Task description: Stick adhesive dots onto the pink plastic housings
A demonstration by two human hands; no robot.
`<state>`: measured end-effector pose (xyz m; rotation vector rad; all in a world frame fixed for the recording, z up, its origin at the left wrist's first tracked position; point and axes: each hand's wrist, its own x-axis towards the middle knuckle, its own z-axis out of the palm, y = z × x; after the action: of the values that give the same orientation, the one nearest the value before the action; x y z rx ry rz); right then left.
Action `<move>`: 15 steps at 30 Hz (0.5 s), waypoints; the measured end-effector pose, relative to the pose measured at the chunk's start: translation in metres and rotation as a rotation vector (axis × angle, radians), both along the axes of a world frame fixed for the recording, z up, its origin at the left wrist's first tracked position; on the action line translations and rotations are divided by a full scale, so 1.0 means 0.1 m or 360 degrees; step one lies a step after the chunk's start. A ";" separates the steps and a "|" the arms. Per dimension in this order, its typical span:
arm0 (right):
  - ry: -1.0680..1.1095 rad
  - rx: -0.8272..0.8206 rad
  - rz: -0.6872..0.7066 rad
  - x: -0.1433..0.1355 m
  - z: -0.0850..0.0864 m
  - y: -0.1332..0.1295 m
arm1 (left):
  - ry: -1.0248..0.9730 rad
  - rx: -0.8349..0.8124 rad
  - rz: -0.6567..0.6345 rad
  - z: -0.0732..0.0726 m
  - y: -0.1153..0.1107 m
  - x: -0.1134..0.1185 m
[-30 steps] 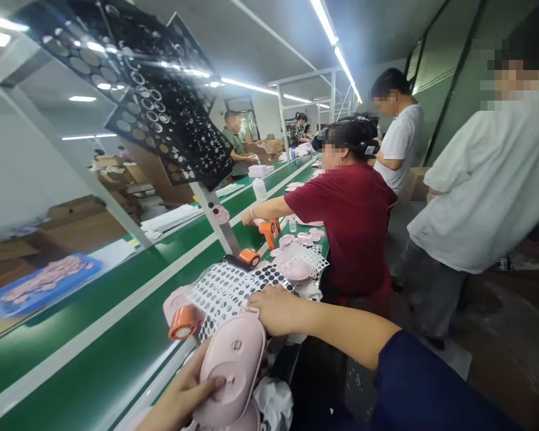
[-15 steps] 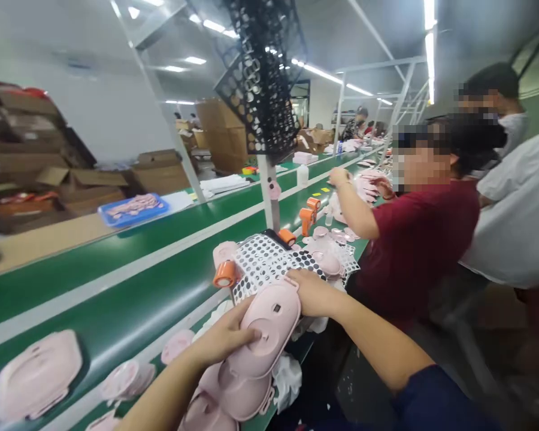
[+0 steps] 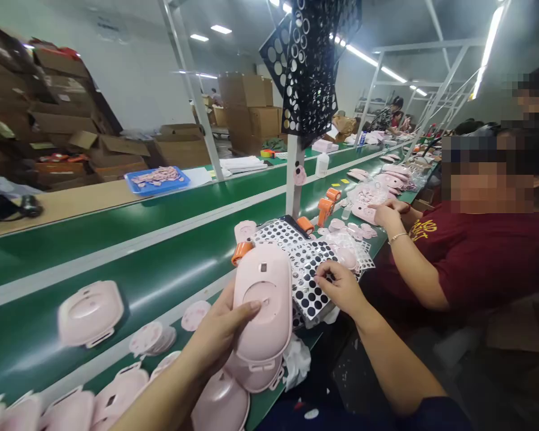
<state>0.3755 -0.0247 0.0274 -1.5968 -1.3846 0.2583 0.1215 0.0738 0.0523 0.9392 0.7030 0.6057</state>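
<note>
In my left hand (image 3: 222, 326) is a pink plastic lid (image 3: 269, 326), gripped at its left edge with the thumb on top. The lid is oval, with a round recess and a small dark rectangular slot. To its right, my right hand (image 3: 341, 288) is closed in a pinch over a white sheet of round black stickers (image 3: 308, 299). Whatever is between those fingertips is too small to make out. More pink lids (image 3: 222, 401) lie below the held one. Beside my left forearm are a stack of round pink discs (image 3: 150, 339) and a single disc (image 3: 195, 315).
Another pink lid (image 3: 91, 313) lies on the green conveyor (image 3: 170, 281). Orange tape rolls (image 3: 241, 254) surround a post (image 3: 293, 179) hung with black punched sheets. A co-worker in a red shirt (image 3: 471, 263) handles a pink part at right. A blue tray (image 3: 157, 187) stands across the belt.
My right hand has left the lid's far edge and moved onto the sticker sheet. The lid is now more upright in my left hand. The co-worker's raised hand has come down to a pink part.
</note>
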 end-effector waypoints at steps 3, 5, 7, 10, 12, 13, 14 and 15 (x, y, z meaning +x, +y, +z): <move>0.0111 0.0133 -0.0076 -0.22 0.07 -0.07 | 0.0006 -0.0016 0.0229 0.07 -0.18 -0.20; 0.0223 0.0258 -0.0031 -0.43 0.13 -0.13 | -0.0039 0.0003 0.0368 0.02 -0.28 -0.29; 0.0367 0.0277 0.0196 -0.67 0.18 -0.16 | -0.0087 0.0009 0.0504 -0.08 -0.36 -0.35; 0.0575 0.0117 0.0556 -1.03 0.22 -0.11 | -0.0067 0.0082 0.0663 -0.25 -0.44 -0.43; 0.0740 0.0035 0.0646 -1.22 0.25 -0.01 | 0.0018 0.0245 0.0720 -0.33 -0.49 -0.50; 0.0827 0.0014 0.0665 -1.30 0.26 0.05 | 0.0067 0.0347 0.0733 -0.35 -0.51 -0.53; 0.0907 0.0003 0.0678 -1.37 0.27 0.10 | 0.0107 0.0444 0.0742 -0.37 -0.54 -0.57; 0.0973 -0.0006 0.0688 -1.42 0.28 0.15 | 0.0133 0.0528 0.0751 -0.37 -0.57 -0.60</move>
<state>0.2337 -0.0094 0.0558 -1.0666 -1.2134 0.9233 0.0615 0.0167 0.0151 1.1162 0.9268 1.1294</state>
